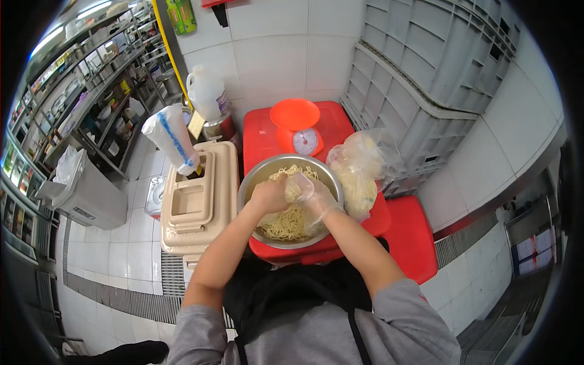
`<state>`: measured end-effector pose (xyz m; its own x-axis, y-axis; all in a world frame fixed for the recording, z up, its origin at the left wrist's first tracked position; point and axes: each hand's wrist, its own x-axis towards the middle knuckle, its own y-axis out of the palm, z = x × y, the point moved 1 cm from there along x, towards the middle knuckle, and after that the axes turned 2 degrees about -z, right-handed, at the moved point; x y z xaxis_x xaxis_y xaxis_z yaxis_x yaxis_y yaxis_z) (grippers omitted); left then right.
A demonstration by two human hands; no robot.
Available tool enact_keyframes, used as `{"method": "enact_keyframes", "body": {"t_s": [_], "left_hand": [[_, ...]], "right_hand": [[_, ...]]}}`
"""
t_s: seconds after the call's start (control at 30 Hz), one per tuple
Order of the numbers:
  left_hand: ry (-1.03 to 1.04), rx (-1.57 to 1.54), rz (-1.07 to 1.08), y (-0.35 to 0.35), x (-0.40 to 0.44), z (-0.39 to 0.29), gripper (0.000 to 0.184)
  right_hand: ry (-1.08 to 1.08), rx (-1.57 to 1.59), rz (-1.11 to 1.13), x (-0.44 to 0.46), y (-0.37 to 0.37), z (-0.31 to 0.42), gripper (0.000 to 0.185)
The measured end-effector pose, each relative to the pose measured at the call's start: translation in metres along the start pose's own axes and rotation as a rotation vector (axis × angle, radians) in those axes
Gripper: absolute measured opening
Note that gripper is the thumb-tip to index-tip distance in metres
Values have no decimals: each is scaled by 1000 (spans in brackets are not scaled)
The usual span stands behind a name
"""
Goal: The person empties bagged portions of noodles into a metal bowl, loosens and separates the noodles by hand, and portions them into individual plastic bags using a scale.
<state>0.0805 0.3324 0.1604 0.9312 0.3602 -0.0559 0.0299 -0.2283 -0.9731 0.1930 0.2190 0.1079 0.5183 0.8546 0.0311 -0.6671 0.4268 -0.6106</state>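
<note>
A steel bowl [247,193] holding pale noodles [286,224] stands on a red surface [258,125]. Over the noodles, my bare left hand [269,194] is closed at the edge of a small clear plastic bag [298,187] with something pale in it. My right hand [317,202], in a clear plastic glove, is closed round the other side of this bag. Bags of noodles [359,173] lie right of the bowl. Behind it is an orange-red dial scale [296,125] with a round pan.
A beige lidded container [201,228] stands left of the bowl, with a white plastic roll [172,137] on it. Behind are a white jug [207,94] and a metal pot [220,129]. Grey crates [401,103] are stacked at the right, beside a red stool [410,237].
</note>
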Motion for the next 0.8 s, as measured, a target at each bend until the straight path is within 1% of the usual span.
{"method": "enact_keyframes", "body": {"t_s": [0.07, 0.1, 0.13, 0.2, 0.3, 0.4, 0.5, 0.53, 0.6, 0.63, 0.7, 0.8], "left_hand": [[71, 205, 28, -9, 7, -8, 53], [102, 307, 41, -14, 9, -10, 44], [132, 376, 90, -19, 9, -10, 41], [194, 515, 188, -31, 8, -12, 37], [236, 598, 252, -50, 2, -21, 28], [242, 758, 237, -80, -5, -34, 22], [307, 867, 329, -115, -3, -38, 22], [326, 874, 283, -119, -4, -41, 20], [335, 899, 307, -120, -2, -46, 19], [342, 914, 317, -122, -1, -49, 19], [377, 917, 270, -132, -1, -51, 17], [371, 975, 260, -156, 2, -55, 16]], "right_hand": [[13, 89, -73, 6, 7, -12, 33], [-9, 24, -90, 7, 9, -14, 30], [-30, -41, -108, 9, 11, -16, 27], [-129, -388, -116, 13, 12, -19, 25], [127, -433, -9, 24, 17, -21, 37], [124, -416, -53, 19, 16, -18, 38], [191, -358, 13, 15, 9, -4, 42], [139, -353, -10, 16, 14, -11, 45], [38, -342, -64, 22, 26, -30, 49], [19, -323, -110, 23, 29, -36, 43], [-13, -283, -195, 21, 35, -43, 34], [154, -243, -103, 13, 14, -15, 35]]}}
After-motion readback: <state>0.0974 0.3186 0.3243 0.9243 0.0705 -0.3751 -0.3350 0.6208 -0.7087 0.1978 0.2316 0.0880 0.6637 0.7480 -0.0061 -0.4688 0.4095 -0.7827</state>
